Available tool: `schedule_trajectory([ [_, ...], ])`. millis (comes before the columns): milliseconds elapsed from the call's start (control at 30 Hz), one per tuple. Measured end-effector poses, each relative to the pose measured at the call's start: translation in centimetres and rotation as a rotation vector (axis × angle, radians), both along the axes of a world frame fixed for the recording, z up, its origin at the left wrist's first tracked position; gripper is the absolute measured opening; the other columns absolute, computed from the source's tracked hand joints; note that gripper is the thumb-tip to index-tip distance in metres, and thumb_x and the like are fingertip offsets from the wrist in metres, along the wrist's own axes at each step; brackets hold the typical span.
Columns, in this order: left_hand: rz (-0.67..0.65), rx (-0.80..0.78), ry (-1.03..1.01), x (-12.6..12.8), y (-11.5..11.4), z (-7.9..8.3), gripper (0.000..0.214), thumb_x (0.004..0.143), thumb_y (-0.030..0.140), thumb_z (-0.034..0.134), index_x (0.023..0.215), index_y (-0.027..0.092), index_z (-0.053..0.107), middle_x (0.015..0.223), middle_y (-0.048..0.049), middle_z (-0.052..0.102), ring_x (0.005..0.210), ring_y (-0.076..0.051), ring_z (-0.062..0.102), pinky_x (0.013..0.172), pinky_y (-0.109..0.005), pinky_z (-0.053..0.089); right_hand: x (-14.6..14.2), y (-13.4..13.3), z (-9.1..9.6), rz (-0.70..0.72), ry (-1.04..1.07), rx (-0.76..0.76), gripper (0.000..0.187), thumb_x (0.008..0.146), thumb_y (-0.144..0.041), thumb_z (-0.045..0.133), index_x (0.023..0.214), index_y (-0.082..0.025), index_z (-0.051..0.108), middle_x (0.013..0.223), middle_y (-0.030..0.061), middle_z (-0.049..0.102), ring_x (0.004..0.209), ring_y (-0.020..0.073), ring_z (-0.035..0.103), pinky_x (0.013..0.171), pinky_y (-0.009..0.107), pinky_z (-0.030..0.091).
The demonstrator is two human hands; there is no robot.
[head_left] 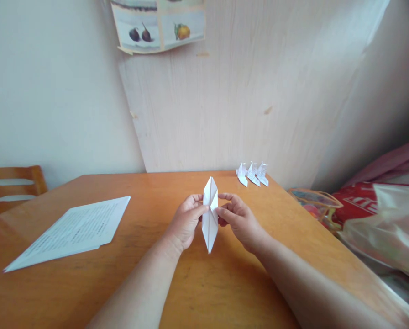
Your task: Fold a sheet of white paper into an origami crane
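Note:
A white folded paper (210,228), long and diamond-shaped with a crease down its middle, is held upright above the table. My left hand (188,218) pinches its left edge, the thumb lying on the front near the centre. On the opposite edge my right hand (237,217) grips it too, thumb in front and fingers partly behind. Both thumbs are close to the middle crease. The fingertips behind the paper are hidden.
Three small folded paper figures (252,174) stand at the table's back right. Printed sheets (74,230) lie on the wooden table (149,274) at left. A chair (16,187) is beyond the left edge; plastic bags (389,224) sit past the right edge.

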State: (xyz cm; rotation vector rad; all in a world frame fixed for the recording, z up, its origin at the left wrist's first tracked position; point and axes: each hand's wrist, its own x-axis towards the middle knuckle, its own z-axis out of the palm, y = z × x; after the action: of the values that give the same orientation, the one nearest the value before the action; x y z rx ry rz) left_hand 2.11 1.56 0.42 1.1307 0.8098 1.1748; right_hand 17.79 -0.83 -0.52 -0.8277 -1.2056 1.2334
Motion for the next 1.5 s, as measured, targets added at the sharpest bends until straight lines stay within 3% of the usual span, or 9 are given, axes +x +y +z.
schedule_trajectory([
  [133,0.027,-0.016,0.002,0.0,0.2,-0.1,0.036,0.07,0.02,0.073,0.105,0.019,0.061,0.09,-0.0046,0.072,0.07,-0.017,0.066,0.066,-0.028,0.047,-0.2,0.0,0.0,0.017,-0.018,0.074,0.052,0.08,-0.034,0.068,0.129,-0.028,0.054,0.07,-0.0052,0.059,0.061,0.0135,0.052,0.063,0.032,0.042],
  [300,0.02,-0.05,-0.019,-0.1,0.2,0.0,0.037,0.07,0.022,0.074,0.105,0.019,0.061,0.086,-0.0044,0.072,0.068,-0.017,0.066,0.065,-0.028,0.047,-0.4,0.0,-0.1,0.035,-0.039,0.091,0.037,0.077,-0.03,0.067,0.114,-0.027,0.067,0.07,-0.0046,0.055,0.062,0.0124,0.049,0.064,0.032,0.043],
  [467,0.016,-0.08,-0.044,-0.2,0.4,-0.1,0.038,0.069,0.017,0.072,0.106,0.018,0.061,0.086,-0.0049,0.072,0.07,-0.017,0.067,0.065,-0.028,0.048,-0.3,-0.3,0.2,0.035,-0.066,0.057,0.029,0.075,-0.026,0.066,0.103,-0.025,0.07,0.07,-0.0038,0.054,0.064,0.0134,0.05,0.065,0.032,0.043],
  [767,-0.018,-0.119,-0.066,-0.1,-0.2,0.4,0.035,0.068,0.017,0.071,0.101,0.018,0.061,0.08,-0.0042,0.071,0.064,-0.021,0.068,0.066,-0.035,0.053,-0.2,-0.5,0.6,0.084,-0.064,-0.012,0.027,0.074,-0.023,0.064,0.101,-0.022,0.066,0.07,-0.0032,0.058,0.064,0.0135,0.052,0.064,0.031,0.041],
  [1033,0.028,-0.109,-0.005,-0.1,-0.3,0.5,0.034,0.068,0.017,0.07,0.101,0.018,0.061,0.08,-0.0049,0.071,0.066,-0.019,0.065,0.065,-0.03,0.05,0.0,-0.6,0.3,0.124,-0.127,-0.017,0.031,0.075,-0.023,0.065,0.106,-0.022,0.061,0.074,-0.0027,0.061,0.069,0.0144,0.056,0.066,0.03,0.041],
  [1367,0.014,-0.186,-0.045,-0.1,-0.1,0.1,0.015,0.069,0.018,0.069,0.08,0.017,0.058,0.065,-0.0002,0.063,0.056,-0.014,0.059,0.055,-0.024,0.046,0.0,-0.4,0.1,0.074,-0.192,0.048,0.021,0.079,-0.032,0.071,0.095,-0.02,0.066,0.08,-0.0003,0.061,0.071,0.0138,0.051,0.065,0.029,0.039],
  [1500,0.015,-0.199,-0.054,0.1,-0.1,0.1,0.015,0.067,0.015,0.068,0.078,0.017,0.057,0.064,-0.0007,0.064,0.056,-0.015,0.061,0.054,-0.024,0.046,0.0,0.1,-0.9,0.067,-0.184,0.073,0.021,0.08,-0.031,0.07,0.097,-0.02,0.066,0.077,-0.0019,0.058,0.066,0.0127,0.049,0.062,0.028,0.037],
])
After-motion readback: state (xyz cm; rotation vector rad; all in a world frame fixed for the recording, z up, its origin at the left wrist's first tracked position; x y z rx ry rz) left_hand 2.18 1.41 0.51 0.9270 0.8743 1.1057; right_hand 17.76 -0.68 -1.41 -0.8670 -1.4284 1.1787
